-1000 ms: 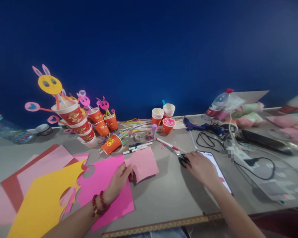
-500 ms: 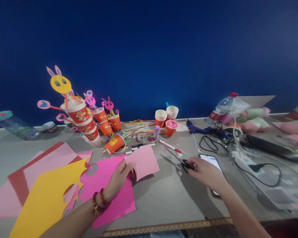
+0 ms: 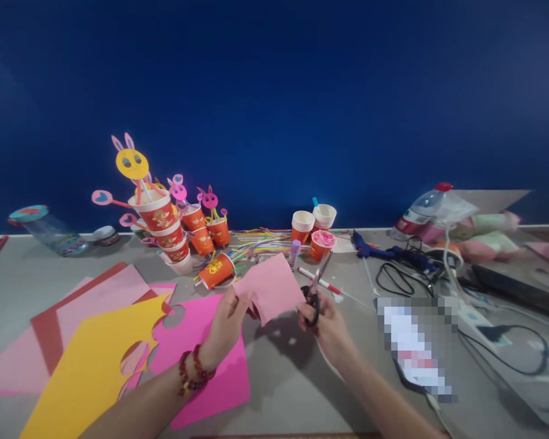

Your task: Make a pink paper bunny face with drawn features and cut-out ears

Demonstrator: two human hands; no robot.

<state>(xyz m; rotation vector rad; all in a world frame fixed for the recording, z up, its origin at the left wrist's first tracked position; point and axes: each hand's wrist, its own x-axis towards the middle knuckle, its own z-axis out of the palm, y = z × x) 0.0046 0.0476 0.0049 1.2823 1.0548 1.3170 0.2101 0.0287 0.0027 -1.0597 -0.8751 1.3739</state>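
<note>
My left hand (image 3: 229, 326), with a beaded bracelet on its wrist, pinches the lower left corner of a light pink sheet of paper (image 3: 272, 286). The sheet is held above the table. A pair of scissors (image 3: 318, 283) with black handles is in my right hand (image 3: 327, 326), fingers round the handles and blades pointing up and away. My right fingertips are close to the sheet's right edge; whether they touch it I cannot tell. Beneath my left hand lies a bright pink sheet (image 3: 210, 366) with a rounded cutout, partly hidden by my arm.
Yellow paper (image 3: 86, 360) with round cutouts lies at left. Behind it stand stacked red cups (image 3: 160, 216) with paper rabbit figures. Straws, a tipped orange cup (image 3: 216, 271) and a marker (image 3: 320, 280) lie farther back. At right are a glue gun (image 3: 370, 250), cables and a phone under blurring.
My right hand has lifted the scissors off the table beside the phone and brought them left, up to the light pink sheet. My left hand still holds the sheet, now raised slightly.
</note>
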